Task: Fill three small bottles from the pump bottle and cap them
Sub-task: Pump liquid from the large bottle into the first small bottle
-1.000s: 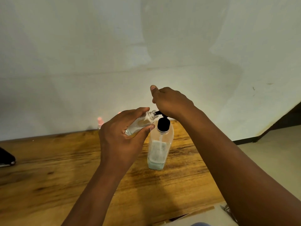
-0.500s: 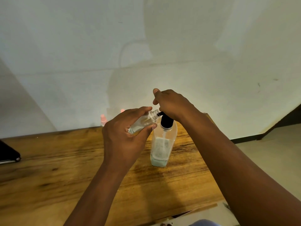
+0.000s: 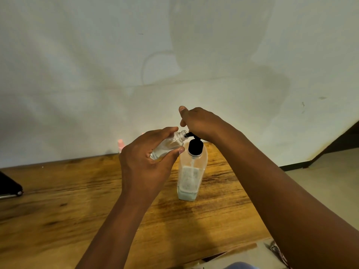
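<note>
Left hand (image 3: 143,167) grips tilted small bottle (image 3: 168,145), mouth at nozzle. Right hand (image 3: 200,123) curled over pump bottle (image 3: 191,171) head.

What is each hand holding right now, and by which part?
The left hand grips the small bottle around its body, tilted, mouth at the pump spout. The right hand rests on the pump head, holding nothing.

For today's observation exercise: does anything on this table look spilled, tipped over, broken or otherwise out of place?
Nothing stands out. The pump bottle stands upright on the wooden table. The left hand holds the small bottle tilted, its open mouth at the black spout, which suits filling. The right hand rests on the pump. No spill shows.
</note>
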